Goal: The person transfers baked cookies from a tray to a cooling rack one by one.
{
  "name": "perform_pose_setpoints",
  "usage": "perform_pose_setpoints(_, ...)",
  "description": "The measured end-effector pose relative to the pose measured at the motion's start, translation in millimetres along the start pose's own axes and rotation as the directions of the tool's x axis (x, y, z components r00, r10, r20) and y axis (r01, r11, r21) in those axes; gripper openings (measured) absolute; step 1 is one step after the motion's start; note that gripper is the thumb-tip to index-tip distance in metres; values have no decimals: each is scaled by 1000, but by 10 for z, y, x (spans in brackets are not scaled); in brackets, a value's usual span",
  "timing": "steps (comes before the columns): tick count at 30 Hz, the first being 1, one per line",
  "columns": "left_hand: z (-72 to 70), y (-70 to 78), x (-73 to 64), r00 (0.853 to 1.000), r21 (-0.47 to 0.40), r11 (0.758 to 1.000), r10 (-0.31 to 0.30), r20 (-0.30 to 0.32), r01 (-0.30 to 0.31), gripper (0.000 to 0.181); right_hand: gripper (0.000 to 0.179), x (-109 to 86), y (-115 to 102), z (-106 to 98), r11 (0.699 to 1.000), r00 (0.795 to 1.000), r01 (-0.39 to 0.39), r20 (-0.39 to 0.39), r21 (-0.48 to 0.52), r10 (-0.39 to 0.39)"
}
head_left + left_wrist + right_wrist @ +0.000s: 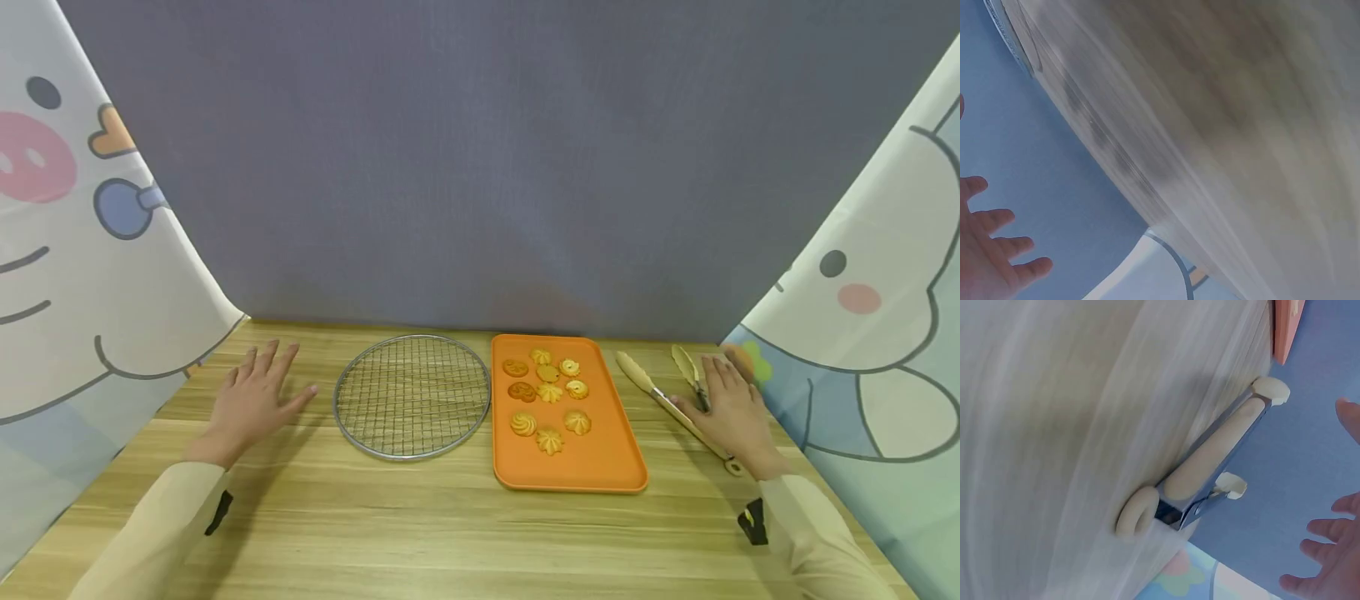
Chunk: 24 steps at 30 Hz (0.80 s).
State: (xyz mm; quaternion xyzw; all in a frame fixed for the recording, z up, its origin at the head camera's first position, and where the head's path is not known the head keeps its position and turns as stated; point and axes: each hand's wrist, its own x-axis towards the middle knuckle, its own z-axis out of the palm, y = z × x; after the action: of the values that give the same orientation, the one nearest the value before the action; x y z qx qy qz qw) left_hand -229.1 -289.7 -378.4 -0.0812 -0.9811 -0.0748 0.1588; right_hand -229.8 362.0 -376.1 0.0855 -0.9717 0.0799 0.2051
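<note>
My left hand [251, 404] is spread over the left part of the table, to the left of a round wire rack [412, 396], and holds nothing. In the left wrist view its fingers [1004, 247] look spread. An orange tray [570, 471] with several cookies [550, 392] lies right of the rack. My right hand [731, 417] is held over a pair of tongs [681, 417], its fingers extended and apart from them in the right wrist view. The tongs have cream-coloured tips and handle grips, with a ring at the handle end; the hand hides part of them in the head view.
The wooden table [375, 533] ends at a grey-blue backdrop [480, 167]. Cartoon-printed cloths hang on the left [112, 275] and the right [877, 333].
</note>
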Motion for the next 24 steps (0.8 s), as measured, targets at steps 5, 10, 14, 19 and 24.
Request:
perform_pose_setpoints(5,20,51,58,999,-6,999,34,-35,-34,77,86,8,55,-23,1000,1000,-17,-18,-12,17)
perform_pose_setpoints(10,33,120,109,997,-20,998,63,-46,-64,76,86,-2,95,-46,1000,999,-28,-30,5,28)
perform_pose_setpoints(14,61,165,146,996,-45,995,82,-44,-84,76,87,-21,137,-42,999,999,-46,-9,13,46)
perform_pose_setpoints(19,107,200,175,995,-66,993,94,-23,-95,76,87,-57,184,-27,998,998,-56,34,19,55)
perform_pose_setpoints(24,166,229,200,995,-71,992,100,-1,-100,75,87,-73,241,29,999,997,-53,65,7,53)
